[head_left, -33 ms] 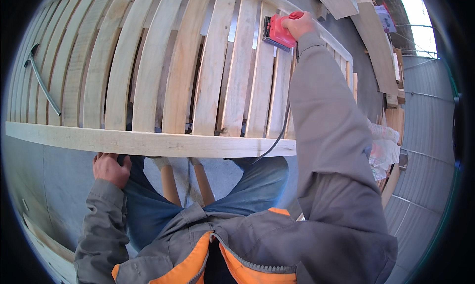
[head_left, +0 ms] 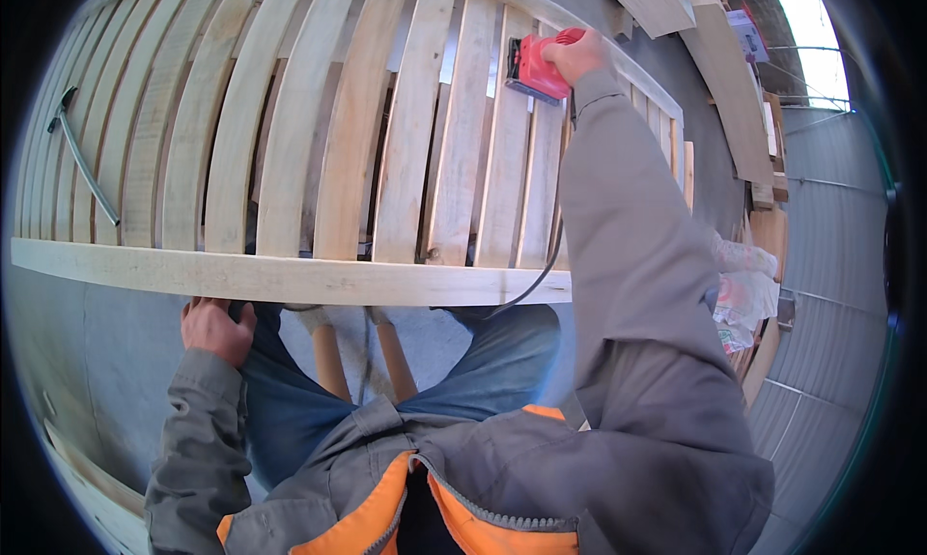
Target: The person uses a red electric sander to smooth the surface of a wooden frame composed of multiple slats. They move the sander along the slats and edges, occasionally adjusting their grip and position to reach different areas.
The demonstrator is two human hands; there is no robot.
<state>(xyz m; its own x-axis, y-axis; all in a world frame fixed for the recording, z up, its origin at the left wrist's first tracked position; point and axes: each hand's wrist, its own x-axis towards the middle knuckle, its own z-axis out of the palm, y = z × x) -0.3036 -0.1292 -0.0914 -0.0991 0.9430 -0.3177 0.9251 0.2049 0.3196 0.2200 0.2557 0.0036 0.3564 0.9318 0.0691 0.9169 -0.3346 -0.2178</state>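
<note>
My right hand (head_left: 579, 56) is closed round a red electric sander (head_left: 538, 66), whose dark base sits on the light wooden slats (head_left: 450, 149) near the far right of a slatted wooden frame. A black cord (head_left: 533, 283) trails from the sander toward me over the near rail (head_left: 319, 279). Beside my left knee, my left hand (head_left: 218, 331) lies against the underside of that rail. Its thumb is apart from the fingers, and the fingertips are hidden beneath the wood; no tool shows in it.
A hammer (head_left: 85, 159) with a metal handle lies across the slats at the left. My knees (head_left: 492, 362) are under the near rail. Wooden boards (head_left: 726, 91) and a white plastic bag (head_left: 742, 304) are on the right, beside a grey corrugated wall (head_left: 832, 265).
My right hand and the sander have shifted slightly left and a little nearer along the slats. My left hand stays where it was.
</note>
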